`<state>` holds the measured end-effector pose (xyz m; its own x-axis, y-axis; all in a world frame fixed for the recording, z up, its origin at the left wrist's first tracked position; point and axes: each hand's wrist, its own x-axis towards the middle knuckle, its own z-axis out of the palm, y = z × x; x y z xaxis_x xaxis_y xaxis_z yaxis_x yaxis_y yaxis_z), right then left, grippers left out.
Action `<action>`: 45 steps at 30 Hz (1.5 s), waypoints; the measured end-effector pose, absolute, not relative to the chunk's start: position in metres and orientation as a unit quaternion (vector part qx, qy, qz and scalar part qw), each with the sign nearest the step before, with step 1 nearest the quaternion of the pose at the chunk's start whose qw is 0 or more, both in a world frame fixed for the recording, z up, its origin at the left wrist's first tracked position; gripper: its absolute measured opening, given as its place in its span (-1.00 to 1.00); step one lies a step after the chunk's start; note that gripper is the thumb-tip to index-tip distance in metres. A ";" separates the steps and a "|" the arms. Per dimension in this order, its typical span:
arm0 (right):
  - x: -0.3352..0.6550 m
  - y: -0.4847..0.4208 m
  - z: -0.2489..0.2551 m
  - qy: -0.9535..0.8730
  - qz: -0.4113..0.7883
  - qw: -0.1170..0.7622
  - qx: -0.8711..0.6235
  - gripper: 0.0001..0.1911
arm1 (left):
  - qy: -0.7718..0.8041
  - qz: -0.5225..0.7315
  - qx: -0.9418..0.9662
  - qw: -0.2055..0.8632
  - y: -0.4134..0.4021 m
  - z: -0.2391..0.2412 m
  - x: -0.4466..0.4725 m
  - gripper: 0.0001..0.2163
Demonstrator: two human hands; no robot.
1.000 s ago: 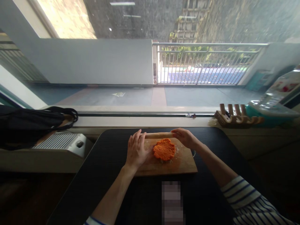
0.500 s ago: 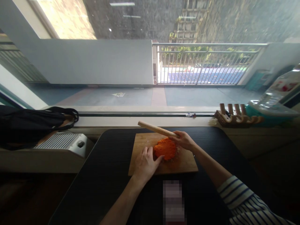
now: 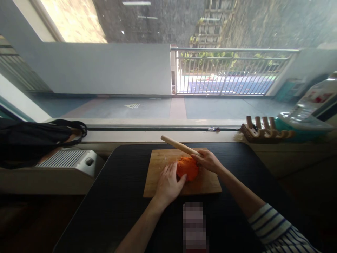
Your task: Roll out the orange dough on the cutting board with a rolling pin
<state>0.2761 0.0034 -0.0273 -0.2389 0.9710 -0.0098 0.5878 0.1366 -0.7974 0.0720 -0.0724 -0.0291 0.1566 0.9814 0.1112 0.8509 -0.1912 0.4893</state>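
Observation:
A patty of orange dough (image 3: 188,169) with a ragged upper edge lies on a wooden board (image 3: 155,182). My left hand (image 3: 170,182) curves round the dough's left side, its thumb on the near edge and its fingers along the left edge. In my right hand (image 3: 207,160) is a wooden rolling pin (image 3: 179,144), gripped at one end and slanting up to the left above the board's far part. The right fingertips are close to the dough's upper right edge; whether they touch it I cannot tell.
The board rests on a black table (image 3: 118,196). A blurred-out object (image 3: 194,225) lies near me. Along the windowsill are a wooden rack (image 3: 260,130), a teal container (image 3: 302,126), a plastic bottle (image 3: 313,96) and, at left, a black bag (image 3: 34,140).
My left hand has moved right, its fingers now against the dough. The dough looks narrower, its left edge pushed right. The rolling pin has shifted slightly right with my right hand.

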 end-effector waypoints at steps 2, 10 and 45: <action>0.279 -0.003 -0.026 -0.696 0.357 0.257 -0.568 -0.53 | 0.608 0.189 0.756 0.152 -0.066 -0.034 0.069 -0.47; 0.301 -0.021 -0.020 -0.740 0.305 0.215 -0.560 -0.53 | 0.616 0.310 0.723 0.045 -0.053 -0.024 0.054 -0.64; 0.261 0.024 -0.021 -0.808 0.081 0.103 -0.574 -0.63 | 0.643 0.143 0.752 -0.041 -0.013 -0.038 0.061 -0.52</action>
